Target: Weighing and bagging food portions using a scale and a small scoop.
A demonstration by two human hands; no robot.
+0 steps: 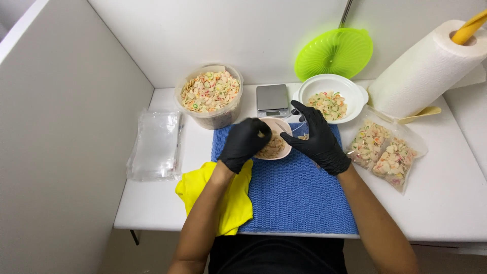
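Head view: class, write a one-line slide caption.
Gloved left hand and right hand over a small bowl of shell shapes.

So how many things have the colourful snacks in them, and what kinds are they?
Big clear tub: 1
White bowl: 1
Small pink bowl between the left hand and right hand: 1
Filled clear bags: 2
Total: 5

We wear thin black disposable gloves on both hands, the left hand (245, 142) and the right hand (317, 138), each fitting snugly with a slight sheen and ending at the wrist. Above the gloves our forearms are bare, with no sleeves, watch or bands showing, and at the bottom edge we see a dark black garment on our torso
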